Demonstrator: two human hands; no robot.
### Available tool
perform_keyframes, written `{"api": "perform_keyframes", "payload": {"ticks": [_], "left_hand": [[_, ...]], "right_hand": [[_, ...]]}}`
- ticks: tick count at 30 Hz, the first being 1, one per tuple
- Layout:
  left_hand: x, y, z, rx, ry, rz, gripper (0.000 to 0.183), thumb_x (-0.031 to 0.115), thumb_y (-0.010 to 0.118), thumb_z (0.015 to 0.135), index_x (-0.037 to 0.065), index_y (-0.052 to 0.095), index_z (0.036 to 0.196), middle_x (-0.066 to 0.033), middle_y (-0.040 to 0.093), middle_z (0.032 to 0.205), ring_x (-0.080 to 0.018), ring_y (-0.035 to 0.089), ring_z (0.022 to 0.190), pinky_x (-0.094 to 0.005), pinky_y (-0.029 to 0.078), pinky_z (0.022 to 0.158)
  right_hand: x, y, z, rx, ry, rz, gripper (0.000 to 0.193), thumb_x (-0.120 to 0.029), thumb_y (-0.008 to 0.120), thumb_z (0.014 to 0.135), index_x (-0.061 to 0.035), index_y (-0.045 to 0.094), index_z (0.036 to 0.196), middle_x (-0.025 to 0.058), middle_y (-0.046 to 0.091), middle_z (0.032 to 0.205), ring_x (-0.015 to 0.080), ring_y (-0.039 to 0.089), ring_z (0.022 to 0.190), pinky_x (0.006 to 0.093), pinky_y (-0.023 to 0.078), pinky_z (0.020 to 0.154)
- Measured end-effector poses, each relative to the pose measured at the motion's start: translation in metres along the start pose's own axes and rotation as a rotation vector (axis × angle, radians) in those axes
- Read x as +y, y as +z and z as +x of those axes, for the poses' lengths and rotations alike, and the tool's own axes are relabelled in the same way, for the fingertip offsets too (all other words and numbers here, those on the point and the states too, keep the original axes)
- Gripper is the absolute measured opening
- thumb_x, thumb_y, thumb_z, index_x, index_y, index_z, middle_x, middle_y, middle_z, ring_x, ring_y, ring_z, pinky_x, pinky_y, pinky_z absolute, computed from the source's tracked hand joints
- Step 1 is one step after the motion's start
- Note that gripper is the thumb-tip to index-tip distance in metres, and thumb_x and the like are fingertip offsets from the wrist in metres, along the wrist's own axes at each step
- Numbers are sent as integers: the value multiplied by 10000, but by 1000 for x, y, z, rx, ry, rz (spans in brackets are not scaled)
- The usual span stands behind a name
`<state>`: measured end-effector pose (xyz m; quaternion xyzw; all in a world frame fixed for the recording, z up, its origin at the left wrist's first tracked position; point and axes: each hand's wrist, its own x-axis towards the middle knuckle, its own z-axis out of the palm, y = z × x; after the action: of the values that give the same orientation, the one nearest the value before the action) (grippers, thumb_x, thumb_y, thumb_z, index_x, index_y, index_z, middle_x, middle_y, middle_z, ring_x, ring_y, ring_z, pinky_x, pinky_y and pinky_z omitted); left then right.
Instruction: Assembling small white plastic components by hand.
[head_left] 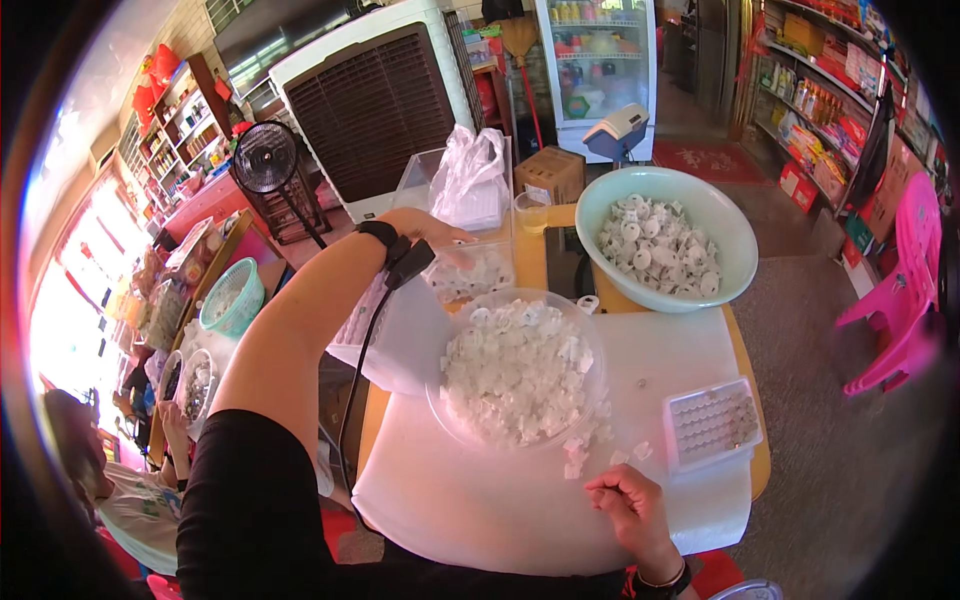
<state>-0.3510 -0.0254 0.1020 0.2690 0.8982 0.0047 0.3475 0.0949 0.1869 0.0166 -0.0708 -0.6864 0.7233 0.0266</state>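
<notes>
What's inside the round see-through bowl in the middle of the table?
A big heap of small whitish pieces fills the bowl. The heap covers the bowl's bottom, so I can't see what lies underneath.

Just beyond the fingers (606, 481) of the right hand (638, 516), loose pieces (575, 468) lie on the mat (450, 505); behind them stands a tub (597, 338) holding a heap (517, 372). Right of those fingers sits a tray (712, 455), farther beyond, a basin (738, 250). Behind the left hand's (432, 226) fingers lies a bag (470, 172).
</notes>
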Motion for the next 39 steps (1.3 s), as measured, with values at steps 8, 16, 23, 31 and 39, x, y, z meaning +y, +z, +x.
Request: {"api": "perform_keyframes", "payload": {"ticks": [8, 16, 23, 31, 39], "left_hand": [[6, 0, -17, -22, -100, -153, 814, 507, 686, 766, 126, 390, 1422, -113, 481, 1385, -227, 470, 1199, -353, 376, 984], [3, 6, -5, 50, 42, -18, 583, 326, 700, 773, 83, 537, 1277, -79, 596, 1194, -186, 535, 1050, -312, 424, 903], [-15, -3, 14, -50, 40, -232, 542, 201, 721, 703, 75, 565, 1206, -69, 615, 1016, -171, 543, 943, -312, 450, 785], [7, -8, -11, 247, 89, -75, 521, 205, 683, 686, 75, 574, 1178, -85, 610, 933, -202, 556, 893, -348, 467, 742], [-16, -41, -52, 490, 377, -122, 473, 241, 673, 720, 67, 586, 1150, -60, 554, 1122, -163, 558, 940, -304, 496, 547]], "right_hand": [[14, -6, 3, -47, -81, -80, 117, 65, 538, 840, 37, 634, 902, 45, 579, 821, 106, 548, 718, 236, 453, 659], [13, -5, 4, -36, -103, -94, 138, 85, 519, 840, 38, 632, 904, 57, 579, 821, 114, 552, 716, 239, 456, 658], [15, -7, 4, -50, -118, -85, 124, 72, 523, 850, 34, 628, 904, 54, 584, 828, 115, 556, 723, 236, 457, 668], [23, -7, 1, -38, -149, -88, 123, 54, 545, 843, 18, 633, 922, 82, 601, 815, 146, 586, 699, 256, 479, 640], [22, -4, 4, -51, -164, -121, 118, 35, 527, 861, 22, 625, 926, 68, 586, 795, 130, 576, 713, 249, 469, 654]]}}
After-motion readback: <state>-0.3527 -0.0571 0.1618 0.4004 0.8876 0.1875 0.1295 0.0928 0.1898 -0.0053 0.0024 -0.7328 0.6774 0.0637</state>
